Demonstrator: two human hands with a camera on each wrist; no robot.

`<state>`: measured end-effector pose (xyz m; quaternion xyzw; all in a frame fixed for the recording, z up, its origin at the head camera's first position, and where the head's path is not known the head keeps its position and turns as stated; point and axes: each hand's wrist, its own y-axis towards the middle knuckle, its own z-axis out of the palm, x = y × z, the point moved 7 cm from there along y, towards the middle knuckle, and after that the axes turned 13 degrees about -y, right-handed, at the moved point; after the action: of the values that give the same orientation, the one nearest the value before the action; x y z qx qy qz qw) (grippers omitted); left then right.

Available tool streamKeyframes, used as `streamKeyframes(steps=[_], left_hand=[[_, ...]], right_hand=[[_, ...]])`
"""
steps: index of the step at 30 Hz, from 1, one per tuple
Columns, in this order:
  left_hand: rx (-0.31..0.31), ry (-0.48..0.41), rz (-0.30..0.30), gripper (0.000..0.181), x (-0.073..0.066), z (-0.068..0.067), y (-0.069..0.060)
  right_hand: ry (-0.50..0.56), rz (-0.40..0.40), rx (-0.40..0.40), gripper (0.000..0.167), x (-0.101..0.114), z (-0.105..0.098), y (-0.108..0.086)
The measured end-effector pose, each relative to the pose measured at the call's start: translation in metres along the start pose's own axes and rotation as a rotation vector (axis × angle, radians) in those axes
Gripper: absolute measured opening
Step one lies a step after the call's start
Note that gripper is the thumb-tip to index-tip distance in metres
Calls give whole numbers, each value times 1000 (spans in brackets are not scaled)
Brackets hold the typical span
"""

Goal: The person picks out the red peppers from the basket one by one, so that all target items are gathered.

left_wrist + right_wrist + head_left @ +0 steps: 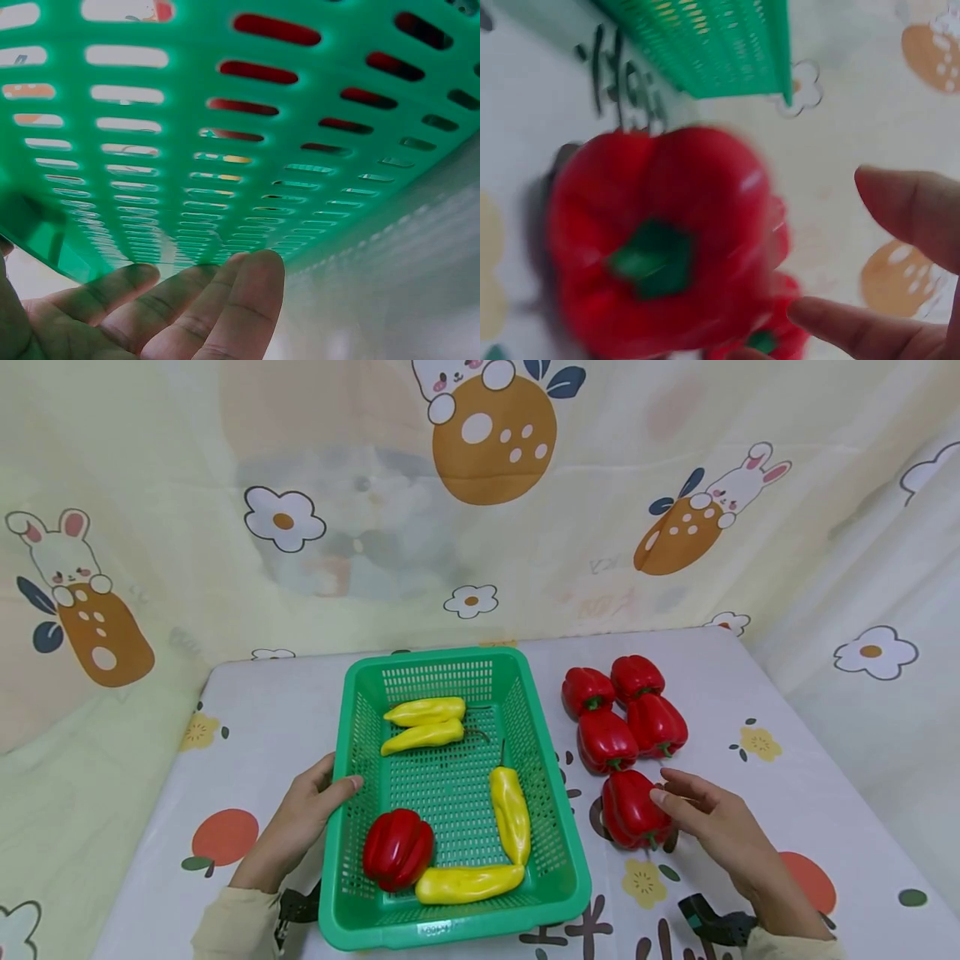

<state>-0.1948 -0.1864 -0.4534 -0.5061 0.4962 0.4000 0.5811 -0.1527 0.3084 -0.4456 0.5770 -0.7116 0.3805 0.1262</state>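
Observation:
The left hand [300, 817] holds the left side of a green plastic basket [442, 793], its thumb over the rim and its fingers [244, 307] along the slotted outside. Inside lie a red bell pepper [398, 850] at the near left and several long yellow peppers: a pair [424, 712] at the back, one [512, 814] along the right and another [470, 884] at the front. My right hand [723, 835] is beside the nearest loose red bell pepper [632, 810], thumb and fingers apart; in the right wrist view nothing is between them.
Several more red bell peppers [607, 741] are clustered behind the nearest one, right of the basket. A patterned cloth [262, 727] covers the table. Printed curtains [390, 560] hang behind and at both sides.

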Motion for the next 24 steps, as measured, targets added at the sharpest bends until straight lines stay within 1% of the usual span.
streamKeyframes(steps=[3, 6, 8, 11, 13, 14, 16, 19, 21, 24], left_hand=[[-2, 0, -2, 57, 0, 0, 0], [0, -2, -6, 56, 0, 0, -1], [-2, -1, -7, 56, 0, -1, -1], [-8, 3, -9, 56, 0, -1, -1], [-13, 6, -11, 56, 0, -2, -1], [-13, 8, -11, 57, 0, -2, -1], [-13, 10, -13, 57, 0, -2, 0], [-7, 10, -11, 57, 0, -1, 1], [-2, 10, -11, 57, 0, -1, 1], [0, 12, -10, 56, 1, 0, 1]], right_hand=[[-67, -42, -70, 77, 20, -9, -6], [-53, -111, -119, 75, 46, -16, -13], [-41, -185, -140, 72, 68, -20, -18], [-27, -288, -126, 67, 104, -20, -22], [-50, -361, -103, 63, 128, -16, -22], [-55, -400, -79, 63, 140, -12, -21], [-49, -471, 0, 63, 161, -1, -18], [-60, -552, 139, 63, 189, 22, -8], [-71, -577, 247, 63, 204, 41, -1], [-108, -598, 385, 59, 223, 70, 10]])
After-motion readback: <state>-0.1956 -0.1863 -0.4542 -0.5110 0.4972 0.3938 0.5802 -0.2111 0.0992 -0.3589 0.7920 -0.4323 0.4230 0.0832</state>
